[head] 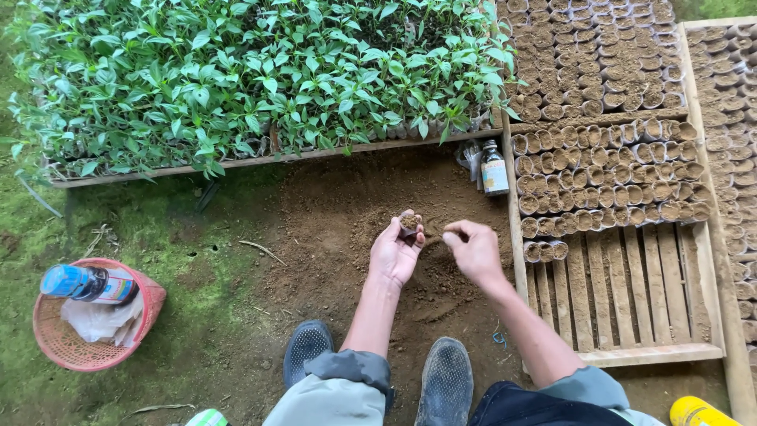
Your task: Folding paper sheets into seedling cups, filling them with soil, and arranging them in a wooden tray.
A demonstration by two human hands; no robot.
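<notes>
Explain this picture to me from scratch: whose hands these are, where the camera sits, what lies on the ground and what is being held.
One camera, worn on a person's head, looks down at their own bare hands and shoes. The left hand holds a small soil-filled pot; the right hand is pinched shut beside it, contents hidden. Below lies loose brown soil. Right: a wooden slatted tray partly filled with similar pots. Top: a tray of green seedlings. A small bottle stands between them. Left, on moss: a pink basket holding a blue bottle.
</notes>
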